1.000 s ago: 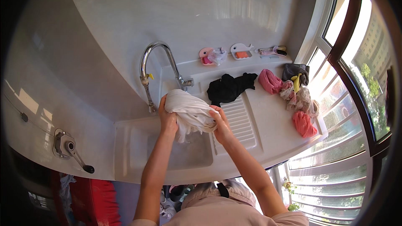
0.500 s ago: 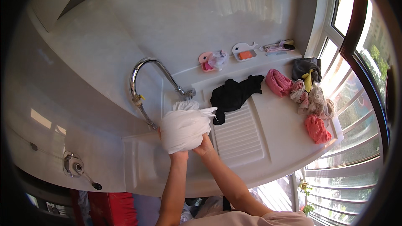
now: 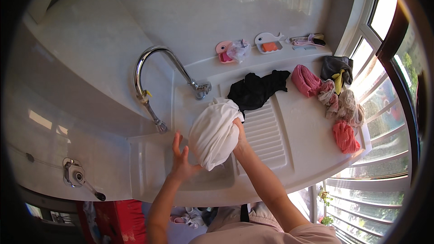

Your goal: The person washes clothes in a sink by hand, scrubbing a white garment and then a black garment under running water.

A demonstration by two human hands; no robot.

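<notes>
The white cloth (image 3: 213, 135) is bunched over the sink (image 3: 153, 166), the right hand (image 3: 240, 136) gripping its 3 o'clock edge. At the cloth's 8 o'clock the left hand (image 3: 182, 165) is spread; whether it touches the fabric I cannot tell. A tap (image 3: 137, 77) arches toward 10 o'clock, and a black garment (image 3: 257, 91) lies on the surface (image 3: 305, 131) between 1 and 2.

We see a pale, glossy back wall (image 3: 199, 13), which carries soft reflections. On the left wall (image 3: 68, 81) we notice small bright patches (image 3: 40, 120). At the right, strong daylight enters through a window (image 3: 383, 7) with a dark frame (image 3: 392, 31) and pale bars (image 3: 361, 184); outside we find green leaves (image 3: 411, 65). Below, the floor (image 3: 185, 235) is pale.
</notes>
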